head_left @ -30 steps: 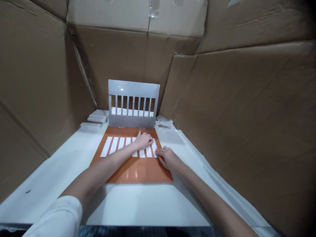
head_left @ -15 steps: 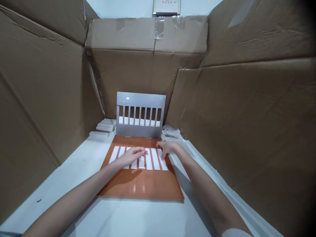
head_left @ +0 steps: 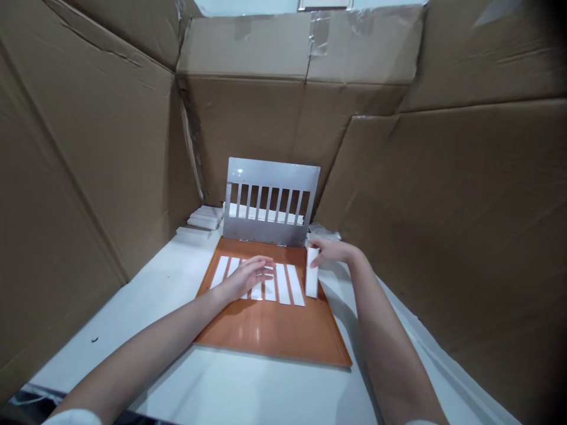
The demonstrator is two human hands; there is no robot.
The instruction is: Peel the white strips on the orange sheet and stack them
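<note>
An orange board (head_left: 274,327) lies flat on the white table, with several white strips (head_left: 283,284) in a row across it. My right hand (head_left: 328,252) pinches a white strip (head_left: 312,274) by its far end, at the board's right edge. My left hand (head_left: 250,276) is over the middle of the row, fingers stretched out and slightly apart, holding nothing; it hides parts of some strips. Behind the board, a grey slotted plate (head_left: 270,233) stands upright along its far edge.
Cardboard walls (head_left: 465,236) enclose the table (head_left: 248,383) on the left, right and back. White pieces (head_left: 204,218) are stacked at the far left. Crumpled clear plastic (head_left: 325,232) lies at the far right, beside the slotted plate.
My right hand has lifted a white strip from the right end of the row and moved it right. My left hand remains over the row. The camera view has shifted.
</note>
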